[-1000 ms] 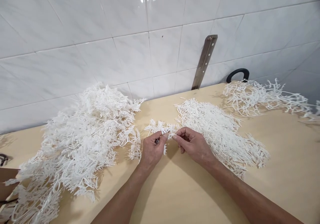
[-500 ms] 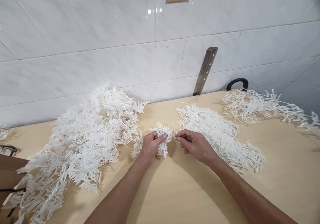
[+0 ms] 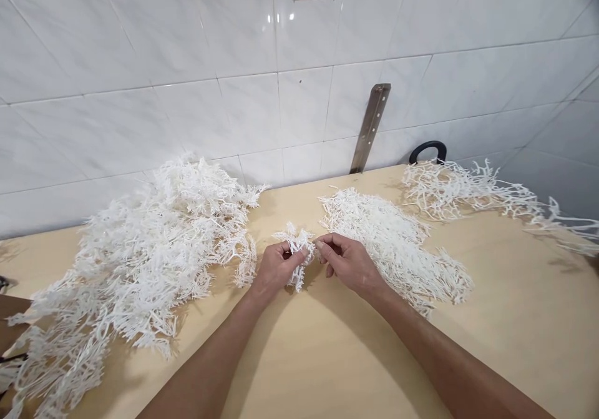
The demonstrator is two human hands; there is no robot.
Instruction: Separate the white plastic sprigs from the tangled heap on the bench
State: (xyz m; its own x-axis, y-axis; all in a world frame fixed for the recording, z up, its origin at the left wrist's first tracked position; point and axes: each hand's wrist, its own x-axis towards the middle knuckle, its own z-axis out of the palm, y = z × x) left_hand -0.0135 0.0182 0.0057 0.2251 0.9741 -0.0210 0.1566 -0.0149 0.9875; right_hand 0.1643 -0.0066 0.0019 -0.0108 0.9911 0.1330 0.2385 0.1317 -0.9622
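Head view: white sprig (image 3: 298, 239), branching, pinched between thumb and fingers of left hand (image 3: 275, 266), over pale tabletop (image 3: 337, 356). Right hand (image 3: 347, 263) at sprig's right edge, fingertips bunched; cannot tell if they grip a tip. Probably light, springy, easily snagged; best held by its tangled middle. Strand heaps left (image 3: 154, 256) and right (image 3: 388, 235) of sprig; beyond, tiled wall (image 3: 187, 50).

Matt white plastic sprig (image 3: 298, 239), glossy tiles (image 3: 248, 107)

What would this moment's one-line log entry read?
left hand: holding white sprig | right hand: at sprig's right edge | left: branching white pile | right: white strand pile | behind: tiled wall
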